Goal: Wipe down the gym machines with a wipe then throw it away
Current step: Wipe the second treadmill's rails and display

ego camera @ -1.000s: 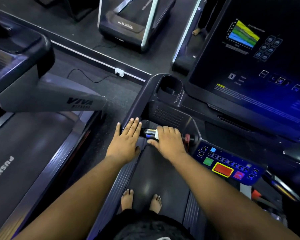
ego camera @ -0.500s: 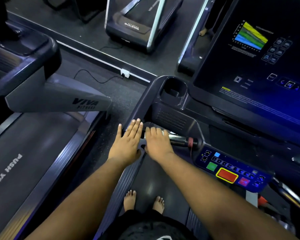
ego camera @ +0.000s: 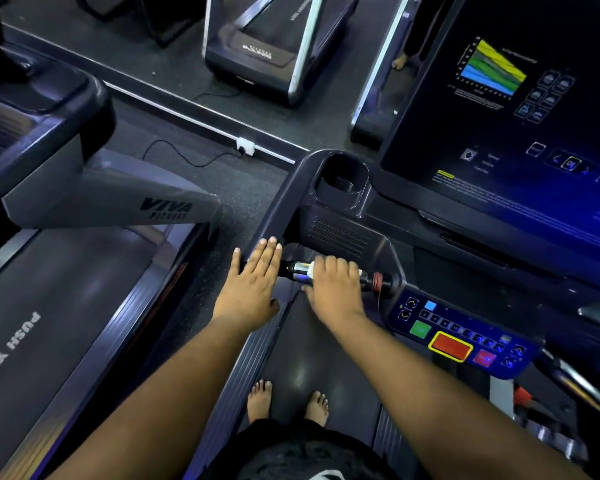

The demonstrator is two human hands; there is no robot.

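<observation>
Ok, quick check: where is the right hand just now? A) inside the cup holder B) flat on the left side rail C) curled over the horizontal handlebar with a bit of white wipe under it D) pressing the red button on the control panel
C: the right hand curls over the chrome handlebar, a white wipe edge peeking out beside its fingers.

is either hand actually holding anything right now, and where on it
The right hand curls over the treadmill's handlebar, on its chrome sensor section, with a bit of white wipe under the fingers. The left hand lies flat on the side rail, gripping nothing.
</observation>
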